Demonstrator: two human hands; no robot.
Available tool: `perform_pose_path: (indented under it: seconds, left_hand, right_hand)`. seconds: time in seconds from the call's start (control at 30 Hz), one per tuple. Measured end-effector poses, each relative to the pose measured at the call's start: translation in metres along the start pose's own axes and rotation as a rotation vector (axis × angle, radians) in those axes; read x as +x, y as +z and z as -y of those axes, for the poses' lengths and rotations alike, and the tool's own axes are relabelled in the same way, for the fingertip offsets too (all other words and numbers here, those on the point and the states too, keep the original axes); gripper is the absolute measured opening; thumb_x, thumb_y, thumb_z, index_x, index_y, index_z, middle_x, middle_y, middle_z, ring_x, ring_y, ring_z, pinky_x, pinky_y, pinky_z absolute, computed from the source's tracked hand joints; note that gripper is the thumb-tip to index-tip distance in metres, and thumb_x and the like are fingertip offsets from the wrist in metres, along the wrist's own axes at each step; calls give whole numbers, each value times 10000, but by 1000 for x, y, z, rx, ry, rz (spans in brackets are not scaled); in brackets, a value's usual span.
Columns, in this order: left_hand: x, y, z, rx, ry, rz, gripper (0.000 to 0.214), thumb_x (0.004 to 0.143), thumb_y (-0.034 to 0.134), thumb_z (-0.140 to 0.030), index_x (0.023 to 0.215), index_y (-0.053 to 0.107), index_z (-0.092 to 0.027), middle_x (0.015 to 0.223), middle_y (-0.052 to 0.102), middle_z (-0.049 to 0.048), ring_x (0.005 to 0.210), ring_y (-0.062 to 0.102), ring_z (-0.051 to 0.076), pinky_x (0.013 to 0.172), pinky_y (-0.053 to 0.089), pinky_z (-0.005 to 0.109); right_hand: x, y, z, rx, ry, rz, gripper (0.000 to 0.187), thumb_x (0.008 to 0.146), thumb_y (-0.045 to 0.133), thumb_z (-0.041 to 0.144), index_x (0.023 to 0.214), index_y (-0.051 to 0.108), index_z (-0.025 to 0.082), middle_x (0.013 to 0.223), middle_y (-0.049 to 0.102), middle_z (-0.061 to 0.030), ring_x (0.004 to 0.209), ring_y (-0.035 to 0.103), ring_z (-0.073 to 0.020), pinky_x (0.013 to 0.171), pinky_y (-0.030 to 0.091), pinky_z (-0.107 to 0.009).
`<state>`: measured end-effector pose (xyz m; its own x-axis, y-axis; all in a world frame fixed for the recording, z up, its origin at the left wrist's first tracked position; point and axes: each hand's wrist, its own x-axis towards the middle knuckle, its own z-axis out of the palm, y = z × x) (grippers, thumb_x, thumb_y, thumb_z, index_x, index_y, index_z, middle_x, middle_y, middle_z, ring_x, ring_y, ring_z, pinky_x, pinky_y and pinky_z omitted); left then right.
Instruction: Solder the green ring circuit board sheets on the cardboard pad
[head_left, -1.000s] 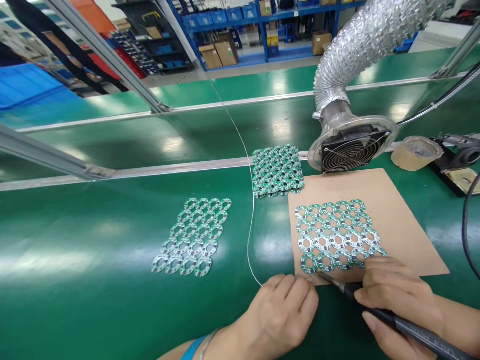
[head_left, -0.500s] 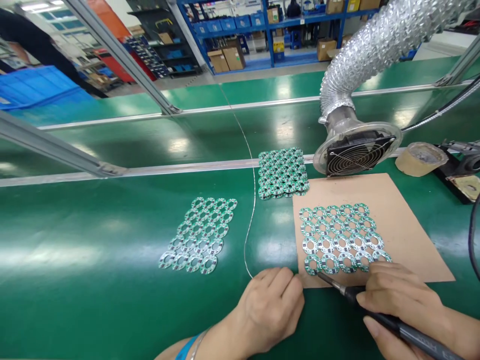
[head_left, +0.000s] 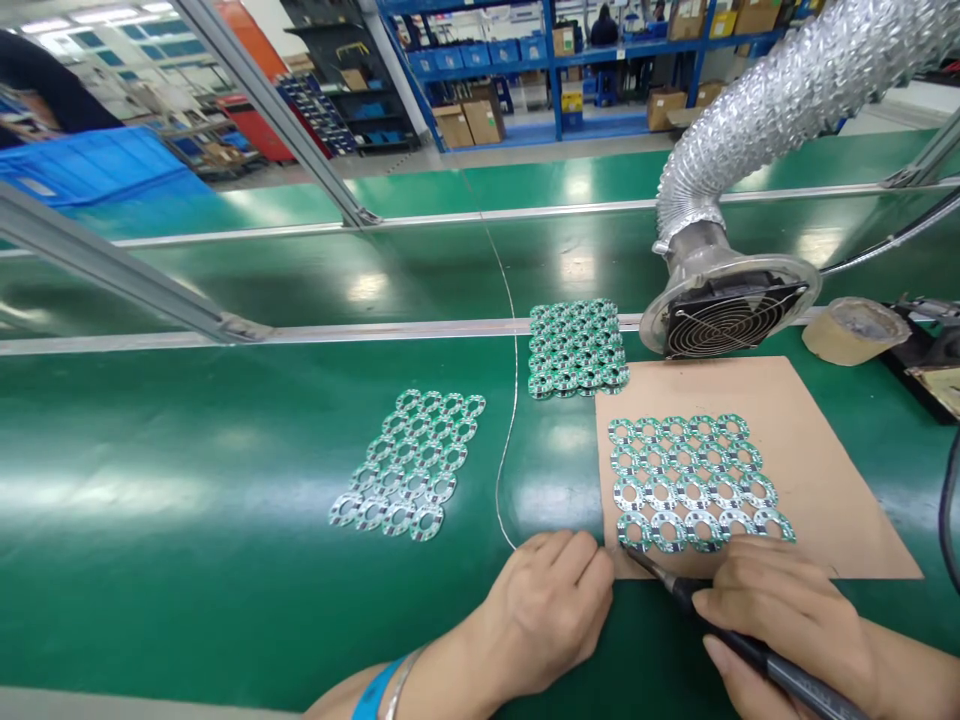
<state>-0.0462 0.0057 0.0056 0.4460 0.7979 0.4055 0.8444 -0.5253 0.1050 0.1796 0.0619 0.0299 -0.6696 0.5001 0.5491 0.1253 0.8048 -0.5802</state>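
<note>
My right hand [head_left: 795,615] grips a soldering iron [head_left: 739,640] with a black handle. Its tip is at the lower edge of the front-left ring in a panel of green ring-shaped circuit boards [head_left: 690,490], which lies on a brown cardboard sheet [head_left: 832,500]. Closed in a fist, my left hand [head_left: 551,610] rests by the cardboard's front-left corner. A thin silvery solder wire [head_left: 512,420] runs from the back of the bench into that fist; the end inside is hidden by the fingers.
To the left lies another ring-board panel [head_left: 409,460]; a stack of panels [head_left: 577,348] stands behind the cardboard. A fume extractor [head_left: 735,310] on a silver duct hangs at the back. A tape roll [head_left: 855,328] and an iron stand [head_left: 934,350] sit right. Metal rails [head_left: 420,330] cross the bench.
My right hand and the iron have shifted slightly left, the tip moving leftward along the front-left ring. My left hand stays closed in about the same place. The view has shifted a little.
</note>
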Motion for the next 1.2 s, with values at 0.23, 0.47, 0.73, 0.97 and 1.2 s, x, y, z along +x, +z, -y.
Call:
perform_pose_path:
  seconds: [0.23,0.47,0.73,0.97,1.2]
  left_hand:
    - [0,2,-1,6,14,9,204,844,462,-125,649,452,-183,597,413,-9,526,380,137,485,307,296]
    - [1,2,0,10,4,15,198,832,471,-113,648,452,-185,596,420,-9,531,380,138,495,297,298]
    - [4,-3,12,35,-214,45,109,763,469,-139,672,445,-196,626,443,7,569,409,159,518,332,309]
    - [8,-4,25,-26,-382,44,261,695,473,-137,954,465,-170,958,531,97,855,512,244,730,454,408]
    - [21,-7,23,-223,-393,100,594,701,554,-229,1255,342,-194,1240,446,134,1161,443,308,935,418,492]
  right_hand:
    - [-1,2,-1,-17,-16,0,238,732,529,49,933,606,150,635,599,-38,561,573,-168,541,487,-319]
    - [0,-2,1,-9,-22,-31,247,735,527,47,942,612,152,634,609,-41,571,584,-175,564,509,-328]
    - [11,-36,-5,-132,-46,-132,275,731,529,52,974,596,163,596,603,-26,532,611,-184,535,526,-319]
    - [-16,-74,-55,-361,-61,-251,246,738,600,112,963,625,210,648,622,-17,547,613,-166,475,501,-278]
    - [-40,-119,-103,-680,38,-498,187,772,634,220,953,668,249,776,690,-34,616,647,-193,571,517,-308]
